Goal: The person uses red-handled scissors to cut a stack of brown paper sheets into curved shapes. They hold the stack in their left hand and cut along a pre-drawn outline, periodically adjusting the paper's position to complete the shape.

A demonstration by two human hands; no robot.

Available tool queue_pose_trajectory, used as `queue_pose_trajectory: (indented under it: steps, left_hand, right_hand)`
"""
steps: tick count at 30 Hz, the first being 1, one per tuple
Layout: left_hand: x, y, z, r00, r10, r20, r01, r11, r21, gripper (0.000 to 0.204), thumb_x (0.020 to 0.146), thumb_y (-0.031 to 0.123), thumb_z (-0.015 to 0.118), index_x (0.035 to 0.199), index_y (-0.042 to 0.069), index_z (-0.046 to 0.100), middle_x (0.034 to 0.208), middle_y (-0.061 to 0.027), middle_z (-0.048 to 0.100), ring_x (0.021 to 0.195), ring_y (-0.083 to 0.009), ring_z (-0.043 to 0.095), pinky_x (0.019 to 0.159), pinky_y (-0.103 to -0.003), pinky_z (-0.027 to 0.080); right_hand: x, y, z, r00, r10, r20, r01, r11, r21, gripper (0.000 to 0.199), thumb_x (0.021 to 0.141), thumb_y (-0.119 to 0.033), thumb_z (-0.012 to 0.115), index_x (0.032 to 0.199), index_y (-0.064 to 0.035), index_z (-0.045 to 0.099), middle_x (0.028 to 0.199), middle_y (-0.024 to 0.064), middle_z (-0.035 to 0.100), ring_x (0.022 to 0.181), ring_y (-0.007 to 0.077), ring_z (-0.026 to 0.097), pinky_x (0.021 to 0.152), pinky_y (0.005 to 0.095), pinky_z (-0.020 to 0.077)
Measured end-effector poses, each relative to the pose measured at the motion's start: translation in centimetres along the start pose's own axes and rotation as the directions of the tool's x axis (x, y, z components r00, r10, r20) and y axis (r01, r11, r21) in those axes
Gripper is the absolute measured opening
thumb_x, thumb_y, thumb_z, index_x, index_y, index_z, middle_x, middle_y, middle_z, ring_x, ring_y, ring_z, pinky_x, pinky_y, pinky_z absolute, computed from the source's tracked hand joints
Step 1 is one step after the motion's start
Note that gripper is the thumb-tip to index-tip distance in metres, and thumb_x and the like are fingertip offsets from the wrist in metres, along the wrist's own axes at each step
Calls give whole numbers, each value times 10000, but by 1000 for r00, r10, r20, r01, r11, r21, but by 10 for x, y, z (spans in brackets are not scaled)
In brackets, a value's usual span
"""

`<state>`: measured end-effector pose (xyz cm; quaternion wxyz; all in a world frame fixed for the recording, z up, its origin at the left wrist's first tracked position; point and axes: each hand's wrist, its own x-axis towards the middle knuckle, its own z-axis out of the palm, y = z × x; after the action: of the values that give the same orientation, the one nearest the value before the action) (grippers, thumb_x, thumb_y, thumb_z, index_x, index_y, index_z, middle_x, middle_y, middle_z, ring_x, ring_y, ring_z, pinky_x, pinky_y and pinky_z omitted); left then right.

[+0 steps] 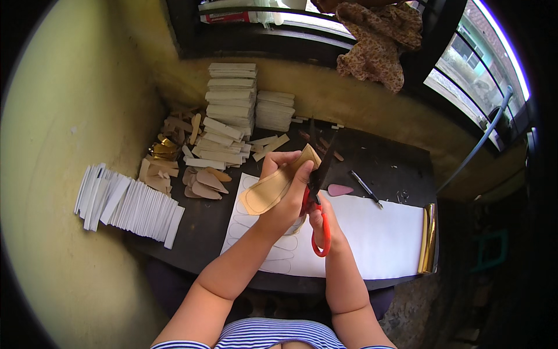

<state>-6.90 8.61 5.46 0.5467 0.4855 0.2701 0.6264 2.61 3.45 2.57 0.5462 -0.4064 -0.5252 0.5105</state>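
Tan piece with curved outline

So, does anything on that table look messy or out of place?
Mildly: loose, flat white strips lie askew beside a tall, neater white stack, and tiny scraps litter the black tabletop near a slim silver pen.

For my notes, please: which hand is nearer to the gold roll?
Right. The right hand, on the scissors, is left of the gold roll; the left hand is farther left.
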Motion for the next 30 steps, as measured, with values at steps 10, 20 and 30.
queue_pose_trajectory:
  steps: [10, 20, 30]
  left_hand:
    - [6, 5, -8, 998, -6, 58, -2, 991, 131, 275, 824, 106, 611, 1010, 31, 422, 959, -58, 492, 868, -99, 495, 775, -221, 400]
    - [5, 4, -8, 998, 14, 67, -19, 997, 81, 230, 839, 53, 569, 1001, 33, 407, 936, -58, 501, 864, -100, 513, 761, -216, 410]
    - [5, 0, -9, 995, 78, 61, -84, 992, 95, 246, 846, 126, 584, 998, 42, 410, 871, -55, 517, 755, -71, 482, 650, -203, 407]
  right_hand:
    - [-1, 1, -2, 993, 113, 41, -115, 993, 40, 742, 697, -717, 478, 981, -34, 428, 764, 16, 403, 684, 110, 369, 587, 235, 332]
    - [-2, 8, 0, 999, 38, 20, -38, 999, 13, 692, 716, -697, 482, 925, -40, 418, 741, 13, 399, 656, 102, 362, 560, 226, 322]
    - [-2, 9, 2, 999, 23, 36, -24, 999, 31, 676, 741, -657, 495, 999, -40, 404, 781, 11, 398, 683, 98, 357, 585, 227, 327]
